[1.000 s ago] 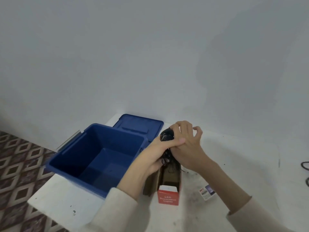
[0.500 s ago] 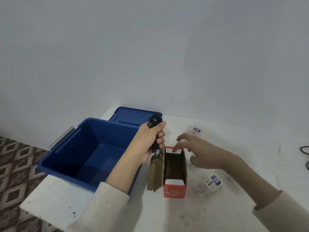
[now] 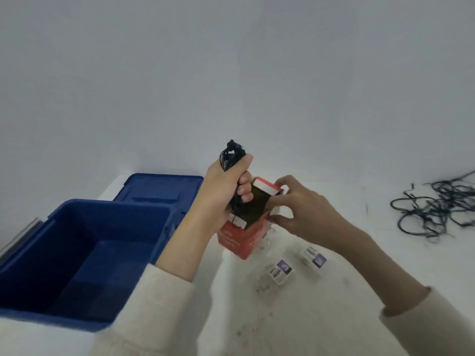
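Note:
My left hand [image 3: 226,187] grips a bundle of black wire [image 3: 231,154], whose top sticks out above my fist and whose lower end hangs into the open mouth of a red cardboard box [image 3: 240,238]. The box stands tilted on the white table [image 3: 347,299], its flaps open. My right hand [image 3: 300,209] holds the box at its right side, fingers pinching a flap near the top edge. Most of the box's right wall is hidden behind that hand.
An open blue plastic bin [image 3: 84,255] stands at the left, with its blue lid [image 3: 160,187] lying behind it. Two small labelled packets [image 3: 280,272] [image 3: 314,258] lie on the table near the box. A loose tangle of dark cable [image 3: 442,208] lies at the far right.
The red box has gone from lying flat to standing tilted, held by my right hand. My left hand stays on the wire bundle, now over the box's mouth. The view has shifted right.

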Demonstrator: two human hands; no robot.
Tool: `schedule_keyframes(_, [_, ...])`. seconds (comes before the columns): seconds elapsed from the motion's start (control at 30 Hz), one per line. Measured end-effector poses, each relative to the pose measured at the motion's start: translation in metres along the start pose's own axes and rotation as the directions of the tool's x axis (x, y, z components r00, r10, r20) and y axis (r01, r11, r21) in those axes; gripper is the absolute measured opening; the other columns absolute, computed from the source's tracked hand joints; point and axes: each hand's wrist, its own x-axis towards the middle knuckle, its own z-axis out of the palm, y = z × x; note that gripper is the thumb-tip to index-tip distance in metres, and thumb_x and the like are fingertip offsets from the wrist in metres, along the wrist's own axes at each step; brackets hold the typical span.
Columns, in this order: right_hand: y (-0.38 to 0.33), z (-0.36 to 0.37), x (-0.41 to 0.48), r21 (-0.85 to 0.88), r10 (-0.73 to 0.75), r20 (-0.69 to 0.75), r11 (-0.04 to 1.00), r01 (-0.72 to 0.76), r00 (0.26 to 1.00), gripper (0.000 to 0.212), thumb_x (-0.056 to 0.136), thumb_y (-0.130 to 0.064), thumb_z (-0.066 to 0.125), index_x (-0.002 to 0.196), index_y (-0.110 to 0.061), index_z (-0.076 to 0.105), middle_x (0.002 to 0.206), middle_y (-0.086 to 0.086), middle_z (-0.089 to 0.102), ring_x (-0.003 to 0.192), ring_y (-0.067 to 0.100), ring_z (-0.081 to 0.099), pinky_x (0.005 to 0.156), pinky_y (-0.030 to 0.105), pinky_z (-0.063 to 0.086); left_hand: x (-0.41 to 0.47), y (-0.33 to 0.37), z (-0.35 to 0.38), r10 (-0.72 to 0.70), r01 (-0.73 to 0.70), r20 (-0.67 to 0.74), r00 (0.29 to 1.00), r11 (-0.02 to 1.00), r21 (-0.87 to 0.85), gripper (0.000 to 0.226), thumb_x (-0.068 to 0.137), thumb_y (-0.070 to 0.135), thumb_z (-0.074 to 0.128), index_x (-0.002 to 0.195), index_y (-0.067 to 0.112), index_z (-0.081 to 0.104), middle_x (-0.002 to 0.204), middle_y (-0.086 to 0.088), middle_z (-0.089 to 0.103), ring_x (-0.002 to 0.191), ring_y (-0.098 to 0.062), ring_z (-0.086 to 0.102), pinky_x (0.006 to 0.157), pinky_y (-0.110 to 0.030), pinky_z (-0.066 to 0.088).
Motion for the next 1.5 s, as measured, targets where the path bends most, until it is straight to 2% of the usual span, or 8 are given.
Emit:
schedule_keyframes(0.2, [0.076, -0.013, -0.055, -0.009, 0.421, -0.190, 0.902, -0.431, 0.887, 0.023, 0.086, -0.027, 0.063, 0.109, -0.027, 0.066, 0.120, 0.003, 0.043, 0.084, 0.014, 0.042, 0.066, 0.028, 0.038, 0.044, -0.059, 0.104, 0.114, -0.137, 0.156, 0.981, 0.979, 0.149, 0.021, 0.094, 0.016, 0.053, 0.076, 0.017, 0.042, 0.051, 0.005, 0.037, 0.041, -0.009, 0.034, 0.042, -0.022, 0.034])
schedule_keyframes(0.43, [0.148, 0.006, -0.081, 0.133, 0.543, -0.253, 0.839, -0.528, 0.800, 0.018, 0.081, -0.018, 0.067, 0.097, -0.010, 0.065, 0.106, 0.008, 0.046, 0.074, 0.023, 0.051, 0.059, 0.030, 0.041, 0.086, -0.130, 0.181, 0.321, -0.439, 0.302, 0.898, 0.717, 0.541, 0.014, 0.097, 0.024, 0.047, 0.097, 0.010, 0.045, 0.065, 0.000, 0.047, 0.056, -0.016, 0.045, 0.057, -0.024, 0.041])
schedule_keyframes(0.67, [0.188, 0.018, -0.092, 0.244, 0.480, -0.211, 0.869, -0.430, 0.851, 0.017, 0.086, -0.017, 0.062, 0.097, -0.004, 0.060, 0.094, -0.003, 0.039, 0.072, 0.016, 0.044, 0.063, 0.024, 0.034, 0.114, -0.174, 0.173, -0.169, -0.428, 0.481, 0.860, 0.271, 0.862, 0.022, 0.098, 0.017, 0.044, 0.118, 0.010, 0.048, 0.109, -0.010, 0.065, 0.091, -0.020, 0.062, 0.076, -0.024, 0.045])
schedule_keyframes(0.83, [0.199, 0.015, -0.098, 0.201, 0.284, -0.256, 0.951, -0.237, 0.924, 0.017, 0.079, -0.012, 0.055, 0.095, -0.009, 0.056, 0.098, 0.003, 0.050, 0.085, 0.019, 0.048, 0.074, 0.025, 0.042, 0.119, -0.178, 0.174, -0.489, -0.279, 0.194, 0.851, -0.107, 0.954, 0.034, 0.096, 0.015, 0.045, 0.129, 0.013, 0.051, 0.131, -0.010, 0.055, 0.116, -0.027, 0.054, 0.097, -0.035, 0.043])
schedule_keyframes(0.97, [0.195, 0.009, -0.084, 0.305, 0.145, -0.084, 0.946, -0.113, 0.986, 0.016, 0.089, -0.007, 0.040, 0.103, -0.009, 0.047, 0.104, 0.004, 0.053, 0.085, 0.013, 0.041, 0.069, 0.020, 0.034, 0.117, -0.179, 0.173, -0.577, -0.079, 0.078, 0.813, 0.024, 0.997, 0.012, 0.094, 0.016, 0.049, 0.104, 0.017, 0.055, 0.105, -0.006, 0.062, 0.075, -0.017, 0.061, 0.072, -0.027, 0.052])
schedule_keyframes(1.2, [0.190, 0.005, -0.057, -0.171, 0.060, 0.148, 0.985, -0.034, 0.987, 0.032, 0.095, -0.021, 0.035, 0.110, -0.006, 0.059, 0.104, 0.012, 0.068, 0.094, 0.030, 0.061, 0.069, 0.028, 0.031, 0.123, -0.140, 0.177, -0.782, 0.140, 0.176, 0.598, 0.318, 0.938, 0.030, 0.084, -0.008, 0.050, 0.094, 0.018, 0.061, 0.090, -0.003, 0.062, 0.085, -0.023, 0.060, 0.078, -0.037, 0.050])
schedule_keyframes(1.37, [0.185, -0.002, -0.036, -0.163, 0.109, 0.352, 0.985, -0.054, 0.930, 0.037, 0.095, -0.021, 0.034, 0.106, -0.005, 0.064, 0.113, 0.011, 0.066, 0.104, 0.028, 0.060, 0.076, 0.027, 0.029, 0.117, -0.134, 0.180, -0.583, -0.214, 0.173, 0.794, -0.002, 0.977, 0.030, 0.077, -0.004, 0.052, 0.100, 0.011, 0.064, 0.087, -0.004, 0.059, 0.083, -0.024, 0.055, 0.069, -0.031, 0.045])
schedule_keyframes(1.5, [0.183, -0.001, -0.023, -0.074, 0.177, 0.449, 0.984, -0.161, 0.876, 0.032, 0.092, -0.019, 0.035, 0.104, -0.006, 0.062, 0.108, 0.009, 0.066, 0.098, 0.026, 0.059, 0.074, 0.027, 0.036, 0.103, -0.126, 0.177, -0.373, -0.223, 0.180, 0.910, -0.075, 0.972, 0.038, 0.078, -0.007, 0.041, 0.098, 0.009, 0.070, 0.079, -0.008, 0.060, 0.072, -0.022, 0.053, 0.054, -0.021, 0.036])
